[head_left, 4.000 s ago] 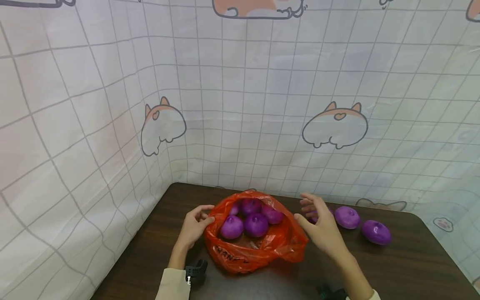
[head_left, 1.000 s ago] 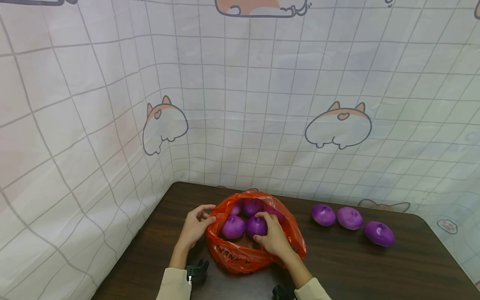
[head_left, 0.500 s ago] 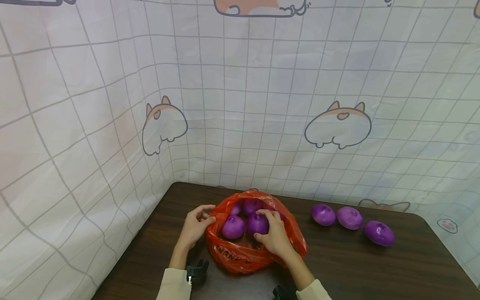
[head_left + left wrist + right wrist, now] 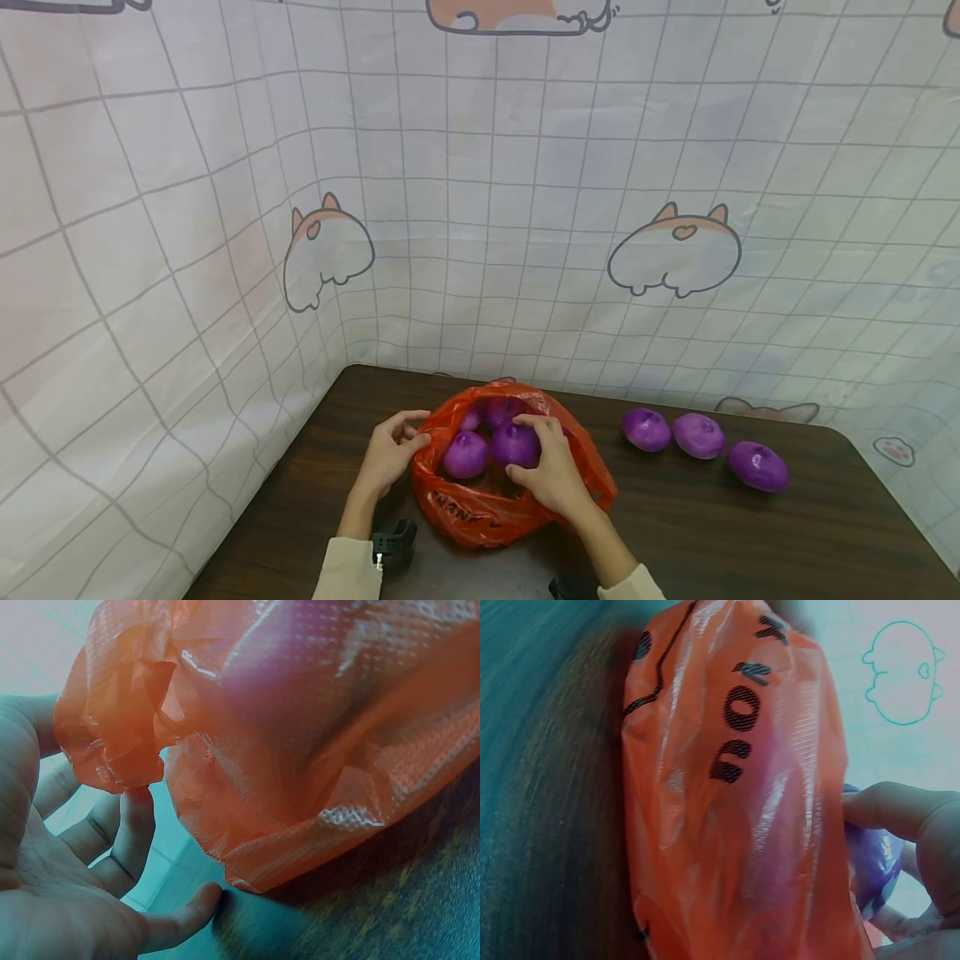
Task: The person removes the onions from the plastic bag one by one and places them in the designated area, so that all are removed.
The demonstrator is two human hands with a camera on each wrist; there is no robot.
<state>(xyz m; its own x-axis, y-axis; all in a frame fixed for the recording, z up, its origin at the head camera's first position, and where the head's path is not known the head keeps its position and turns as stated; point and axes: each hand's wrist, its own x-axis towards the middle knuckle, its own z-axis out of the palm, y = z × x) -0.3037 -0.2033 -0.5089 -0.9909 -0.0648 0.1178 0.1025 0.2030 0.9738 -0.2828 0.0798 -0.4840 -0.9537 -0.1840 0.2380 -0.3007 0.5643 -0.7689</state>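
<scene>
A red plastic bag (image 4: 465,517) with dark lettering stands with its mouth spread, several shiny purple onions inside. My left hand (image 4: 388,450) holds the bag's left rim; in the left wrist view its fingers (image 4: 135,825) curl at a fold of the plastic, the thumb apart below. My right hand (image 4: 553,471) reaches over the near right rim and grips a purple onion (image 4: 515,444) between thumb and fingers. Beside it in the bag sits another onion (image 4: 466,455). In the right wrist view the gripped onion (image 4: 874,870) shows beside the rim, partly hidden by the bag.
Three more purple onions lie in a row on the dark wooden table (image 4: 712,533), right of the bag: one nearest it (image 4: 647,430), one in the middle (image 4: 699,436), one farthest right (image 4: 758,467). A white gridded cloth (image 4: 487,275) with dog drawings hangs behind and left.
My right hand went from right of the bag into its mouth and took hold of an onion, which has since risen slightly. My left hand has stayed at the left rim.
</scene>
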